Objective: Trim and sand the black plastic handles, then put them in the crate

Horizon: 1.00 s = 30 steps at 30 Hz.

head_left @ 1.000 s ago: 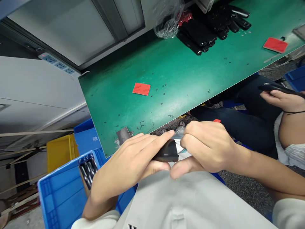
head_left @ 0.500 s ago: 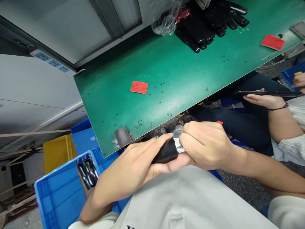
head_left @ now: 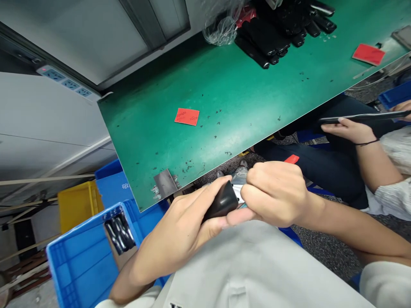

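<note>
While the table (head_left: 237,102) stops short, leaving room, left hand (head_left: 180,226) wraps a black part (head_left: 224,203); right hand (head_left: 279,194) curled, can't tell on what. Part tilts more than earlier.

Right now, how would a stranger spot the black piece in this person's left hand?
Start at the green table and drop past its near edge to the left hand. It grips the black piece, whose blunt end faces the right hand. Unlike the black heap on the table or the dark item in a co-worker's hand, it is in this person's grasp.
</note>
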### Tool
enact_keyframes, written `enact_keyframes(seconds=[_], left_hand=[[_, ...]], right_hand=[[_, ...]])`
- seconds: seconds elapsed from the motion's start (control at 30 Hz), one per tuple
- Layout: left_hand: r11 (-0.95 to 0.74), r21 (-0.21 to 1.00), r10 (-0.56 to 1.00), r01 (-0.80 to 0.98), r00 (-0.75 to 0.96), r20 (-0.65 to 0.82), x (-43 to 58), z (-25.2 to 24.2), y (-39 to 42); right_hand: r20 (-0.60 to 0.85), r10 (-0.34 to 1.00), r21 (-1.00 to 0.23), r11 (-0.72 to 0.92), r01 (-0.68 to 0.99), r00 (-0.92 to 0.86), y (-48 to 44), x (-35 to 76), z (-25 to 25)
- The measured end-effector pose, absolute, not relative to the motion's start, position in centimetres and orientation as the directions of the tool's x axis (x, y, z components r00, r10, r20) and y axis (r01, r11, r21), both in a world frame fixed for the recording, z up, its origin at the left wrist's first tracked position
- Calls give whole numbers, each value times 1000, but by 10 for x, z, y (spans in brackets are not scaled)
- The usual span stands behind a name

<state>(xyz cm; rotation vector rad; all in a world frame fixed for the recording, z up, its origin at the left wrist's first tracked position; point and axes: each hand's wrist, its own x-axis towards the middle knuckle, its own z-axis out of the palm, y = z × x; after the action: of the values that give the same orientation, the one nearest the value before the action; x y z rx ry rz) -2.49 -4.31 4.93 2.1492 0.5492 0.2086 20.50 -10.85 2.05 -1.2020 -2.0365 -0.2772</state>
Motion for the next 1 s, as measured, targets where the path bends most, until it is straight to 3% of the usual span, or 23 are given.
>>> enact_keyframes(seconds=[0.1,0.27,0.77,0.9,1.0], left_hand=[[-598,727,442,337,895,-51,-26,52,-44],[-757,561,399,335,917,-10,-25,58,-41],[-741,580,405,339,914,-16,-22,60,-42],[-532,766,474,362,877,-86,-26,57,-44],[-197,911,650,362,744,-155,-26,50,-50]], right_hand=[[639,710,-197,522,830,-295,-108,212,27],[531,742,-110,540,834,-410,-107,219,38],[613,646,-2,577,817,-455,-110,216,31],[667,627,-66,588,806,-403,-107,214,25],[678,704,-329,550,768,-213,-106,208,22]])
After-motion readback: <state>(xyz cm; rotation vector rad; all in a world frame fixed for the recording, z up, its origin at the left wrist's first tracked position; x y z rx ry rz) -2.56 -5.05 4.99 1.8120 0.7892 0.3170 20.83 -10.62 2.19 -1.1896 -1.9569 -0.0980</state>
